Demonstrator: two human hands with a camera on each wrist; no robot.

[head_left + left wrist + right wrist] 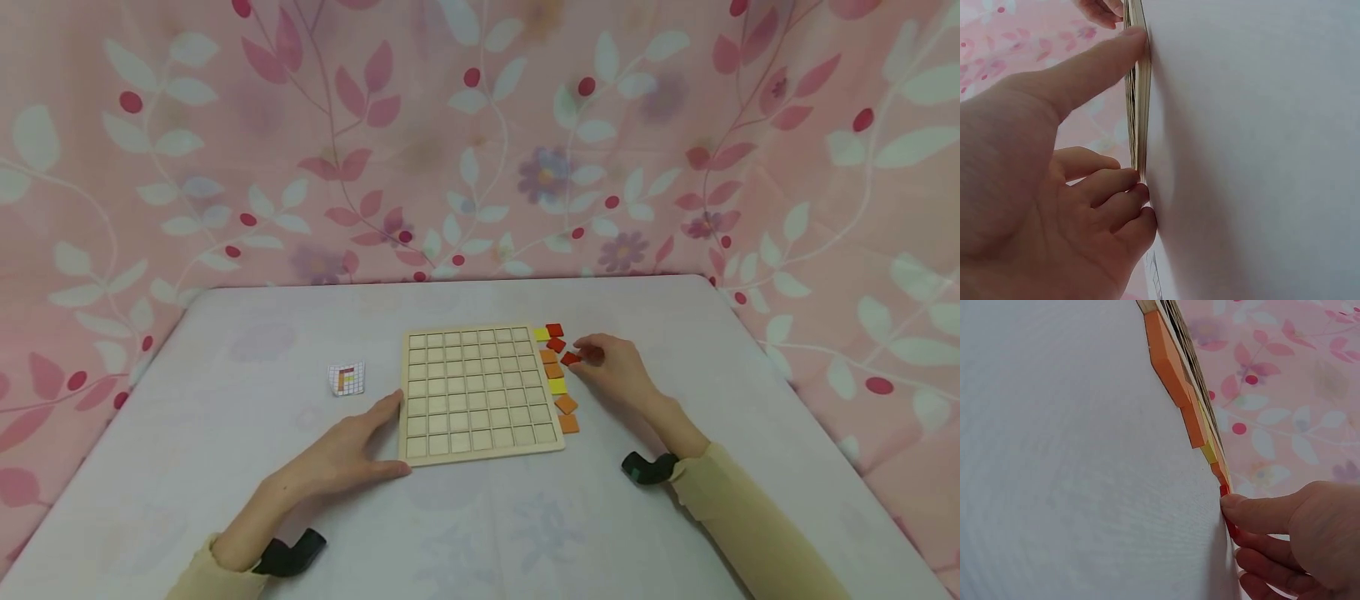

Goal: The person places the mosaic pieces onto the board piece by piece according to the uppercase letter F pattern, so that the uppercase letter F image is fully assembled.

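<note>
A square pale wooden board (477,402) with a grid of recessed cells lies flat on the table. My left hand (341,450) rests against its left side, thumb at the near corner and fingertips higher along the edge. In the left wrist view the thumb (1100,69) touches the board's edge (1142,106). Past the board's right side, my right hand (617,371) pinches a red square tile (571,358) low over the table. The right wrist view has the thumb on this red tile (1229,515), fingers beneath.
Orange tiles (569,424), yellow tiles (557,387) and other red tiles (554,330) line the board's right edge. A small card (347,379) with a coloured grid pattern lies left of the board. Behind the white table (480,533) hangs pink floral cloth (450,150).
</note>
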